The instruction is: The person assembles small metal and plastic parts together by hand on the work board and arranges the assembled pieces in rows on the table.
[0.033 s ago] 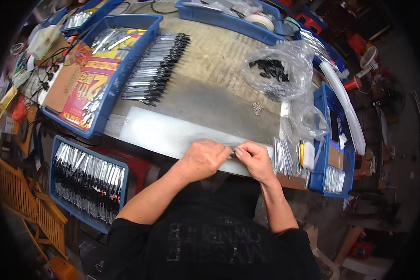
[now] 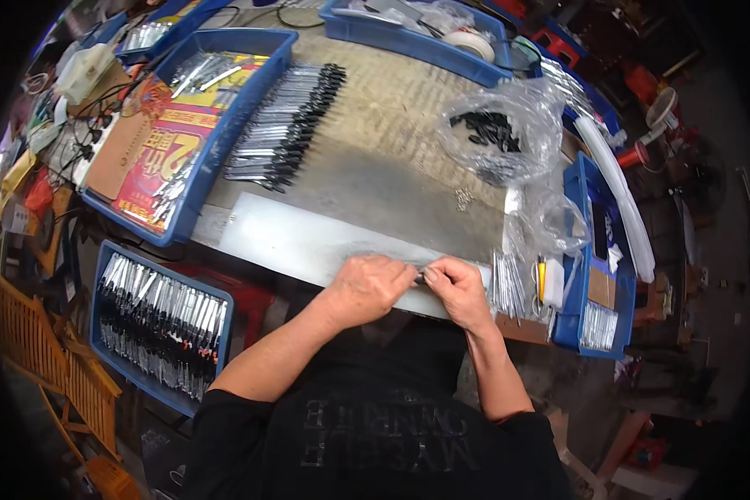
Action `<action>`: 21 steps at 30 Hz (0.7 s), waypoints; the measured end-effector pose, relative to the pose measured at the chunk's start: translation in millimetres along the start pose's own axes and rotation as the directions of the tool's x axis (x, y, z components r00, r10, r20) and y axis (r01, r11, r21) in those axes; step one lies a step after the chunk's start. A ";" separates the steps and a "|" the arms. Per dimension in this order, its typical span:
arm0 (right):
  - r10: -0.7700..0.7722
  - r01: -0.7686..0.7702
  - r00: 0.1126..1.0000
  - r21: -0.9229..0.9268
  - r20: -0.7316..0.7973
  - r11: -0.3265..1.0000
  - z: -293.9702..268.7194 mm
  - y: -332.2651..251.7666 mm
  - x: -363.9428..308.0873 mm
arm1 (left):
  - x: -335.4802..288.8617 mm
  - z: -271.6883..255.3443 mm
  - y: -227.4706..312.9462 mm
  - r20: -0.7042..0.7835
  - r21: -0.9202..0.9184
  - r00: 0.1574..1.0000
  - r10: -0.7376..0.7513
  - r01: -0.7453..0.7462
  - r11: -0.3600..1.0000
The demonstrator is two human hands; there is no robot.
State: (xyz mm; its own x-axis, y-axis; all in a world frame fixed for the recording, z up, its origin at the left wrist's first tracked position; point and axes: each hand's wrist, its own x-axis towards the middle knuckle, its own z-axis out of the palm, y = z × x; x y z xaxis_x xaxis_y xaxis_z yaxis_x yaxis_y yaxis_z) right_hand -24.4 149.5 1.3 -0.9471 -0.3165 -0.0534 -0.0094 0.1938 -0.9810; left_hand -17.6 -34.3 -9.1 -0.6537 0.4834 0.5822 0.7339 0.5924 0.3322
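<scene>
My left hand [image 2: 365,287] is closed, its thumb and fingers pinched together over the white board at the table's front edge. Close beside it, my right hand [image 2: 458,292] pinches with thumb and forefinger. Between the two sets of fingertips a small black piece [image 2: 420,278] shows, gripped from both sides; most of it is hidden. Under the hands lies the long white board [image 2: 283,232]. Just right of my right hand is a bunch of thin silvery rods [image 2: 507,285]. Farther off, a clear plastic bag [image 2: 542,108] holds small black parts [image 2: 485,130].
A row of clear-barrelled pens [image 2: 283,125] lies at the back left, beside a blue tray [image 2: 193,187]. Another blue tray [image 2: 227,333] full of pens stands lower left. Tiny metal bits [image 2: 463,198] are scattered mid-table. More blue trays [image 2: 568,321] line the right and back [image 2: 408,52].
The whole view has shifted slightly, so the table sits a little more to the right and lower. Both hands keep nearly the same pinch on the black piece.
</scene>
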 end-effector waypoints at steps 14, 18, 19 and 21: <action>0.080 -0.106 0.986 0.181 0.146 0.978 -1.7 -24.1 0.3 | 7.8 -19.2 -1.2 -0.063 -0.184 0.998 0.006 -0.017 0.983; -0.036 0.029 0.998 0.128 0.058 0.991 4.3 -21.8 1.0 | 9.2 -24.2 9.7 -0.049 -0.058 0.998 -0.033 0.030 0.998; -0.088 0.087 0.996 0.089 0.003 0.992 7.2 -20.5 0.3 | 8.8 -24.8 13.2 -0.038 0.012 0.997 -0.063 0.064 0.998; -0.136 0.135 0.989 -0.021 -0.051 0.991 12.9 -20.9 -0.7 | 7.6 -23.8 16.3 -0.035 0.041 0.996 -0.077 0.078 0.996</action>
State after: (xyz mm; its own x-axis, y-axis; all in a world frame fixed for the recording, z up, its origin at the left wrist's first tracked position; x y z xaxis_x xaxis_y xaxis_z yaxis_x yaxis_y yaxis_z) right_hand -19.4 133.7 19.5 -0.9521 -0.2924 0.0901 -0.1439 0.1682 -0.9752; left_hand -6.2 -36.3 18.4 -0.7014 0.4134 0.5807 0.6723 0.6544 0.3462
